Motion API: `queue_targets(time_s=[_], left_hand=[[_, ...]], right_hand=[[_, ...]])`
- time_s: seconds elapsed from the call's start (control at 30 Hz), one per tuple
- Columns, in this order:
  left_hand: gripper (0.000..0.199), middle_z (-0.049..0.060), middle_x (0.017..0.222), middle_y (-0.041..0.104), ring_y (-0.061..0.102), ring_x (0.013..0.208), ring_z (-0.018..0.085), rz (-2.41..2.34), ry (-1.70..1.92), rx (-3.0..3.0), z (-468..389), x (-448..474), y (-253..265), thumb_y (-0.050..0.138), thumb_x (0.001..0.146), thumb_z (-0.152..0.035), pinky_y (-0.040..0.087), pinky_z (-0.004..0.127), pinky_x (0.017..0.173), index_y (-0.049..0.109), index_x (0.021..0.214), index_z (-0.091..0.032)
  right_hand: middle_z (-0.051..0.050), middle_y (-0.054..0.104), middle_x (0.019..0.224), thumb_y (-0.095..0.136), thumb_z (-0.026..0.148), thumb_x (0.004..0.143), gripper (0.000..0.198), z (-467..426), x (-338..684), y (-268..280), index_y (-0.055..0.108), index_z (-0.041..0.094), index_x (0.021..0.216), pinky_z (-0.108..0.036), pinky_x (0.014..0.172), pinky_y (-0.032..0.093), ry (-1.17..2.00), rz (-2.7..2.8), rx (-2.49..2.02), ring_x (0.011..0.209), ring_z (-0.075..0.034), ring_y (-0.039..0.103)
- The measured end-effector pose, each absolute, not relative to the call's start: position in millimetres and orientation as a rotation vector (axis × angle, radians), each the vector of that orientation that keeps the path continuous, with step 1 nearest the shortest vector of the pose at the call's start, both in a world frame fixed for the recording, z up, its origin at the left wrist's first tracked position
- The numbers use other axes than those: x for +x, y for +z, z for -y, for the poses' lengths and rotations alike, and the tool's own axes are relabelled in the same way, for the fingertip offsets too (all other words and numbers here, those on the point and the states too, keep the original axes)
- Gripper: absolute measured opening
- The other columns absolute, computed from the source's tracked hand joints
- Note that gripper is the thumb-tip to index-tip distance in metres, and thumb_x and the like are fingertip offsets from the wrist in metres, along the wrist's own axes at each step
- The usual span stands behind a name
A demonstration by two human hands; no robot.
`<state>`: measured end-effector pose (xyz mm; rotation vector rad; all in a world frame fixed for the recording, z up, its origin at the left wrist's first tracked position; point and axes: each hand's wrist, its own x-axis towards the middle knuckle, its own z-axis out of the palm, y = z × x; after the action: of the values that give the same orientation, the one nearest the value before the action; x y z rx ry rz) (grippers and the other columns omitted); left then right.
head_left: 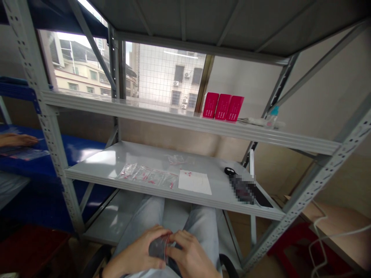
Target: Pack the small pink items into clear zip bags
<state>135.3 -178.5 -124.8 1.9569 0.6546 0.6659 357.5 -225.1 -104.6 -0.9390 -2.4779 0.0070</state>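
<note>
A small transparent zip bag (158,248) with a red line along its seal is between my hands, above my lap. My left hand (142,247) grips its left side, fingers curved around it. Along the red seal edge, the fingers of my right hand (189,251) pinch the bag. Whether anything is inside it, I cannot tell. In front of me on the grey shelf (214,166), several transparent bags (149,175) with small red bits lie in a row. Beside them is a white sheet of paper (194,182) with a few small red pieces on it.
Three pink boxes (223,107) and a bottle with a blue cap (272,117) stand on the upper shelf. A black round-ended object (230,171) lies at the lower shelf's right. Metal posts (327,181) frame both sides. At left, another person's hand (19,139) rests over a blue table.
</note>
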Motion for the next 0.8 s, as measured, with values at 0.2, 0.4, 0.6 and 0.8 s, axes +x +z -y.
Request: queue_targets(time_s=[0.2, 0.4, 0.6, 0.8], left_hand=[[0.067, 0.006, 0.125, 0.062, 0.054, 0.113, 0.03, -0.724, 0.665, 2.036, 179.3, 135.6, -127.9, 0.085, 0.064, -0.037, 0.04, 0.042, 0.104, 0.059, 0.125, -0.028], [0.067, 0.008, 0.132, 0.059, 0.053, 0.12, 0.03, -0.747, 0.709, 2.035, 183.0, 128.0, -132.5, 0.079, 0.071, -0.033, 0.037, 0.041, 0.108, 0.054, 0.133, -0.027], [0.058, 0.005, 0.122, 0.064, 0.058, 0.111, 0.027, -0.704, 0.777, 2.054, 204.6, 124.9, -110.0, 0.076, 0.075, -0.038, 0.043, 0.036, 0.101, 0.057, 0.129, -0.029], [0.054, 0.006, 0.119, 0.065, 0.059, 0.111, 0.028, -0.706, 0.886, 2.005, 226.0, 117.5, -98.4, 0.072, 0.079, -0.042, 0.044, 0.039, 0.101, 0.057, 0.129, -0.029]], right_hand=[[-0.001, 0.067, 0.106, 0.056, 0.028, 0.095, 0.014, 223.3, 356.9, -111.1, 0.064, 0.027, 0.106, -0.028, 0.08, 0.048, -0.008, 2.454, -0.914, 0.09, -0.018, 0.062], [-0.002, 0.068, 0.113, 0.052, 0.02, 0.096, 0.016, 232.0, 355.9, -96.8, 0.062, 0.024, 0.107, -0.029, 0.084, 0.047, 0.082, 2.487, -0.899, 0.096, -0.018, 0.062], [-0.003, 0.067, 0.11, 0.049, 0.014, 0.094, 0.023, 263.7, 353.6, -75.6, 0.062, 0.025, 0.109, -0.031, 0.087, 0.047, 0.189, 2.402, -0.894, 0.098, -0.019, 0.06], [-0.005, 0.066, 0.1, 0.045, 0.017, 0.097, 0.023, 288.3, 357.9, -69.2, 0.062, 0.025, 0.11, -0.032, 0.081, 0.049, 0.321, 2.145, -0.937, 0.092, -0.019, 0.059]])
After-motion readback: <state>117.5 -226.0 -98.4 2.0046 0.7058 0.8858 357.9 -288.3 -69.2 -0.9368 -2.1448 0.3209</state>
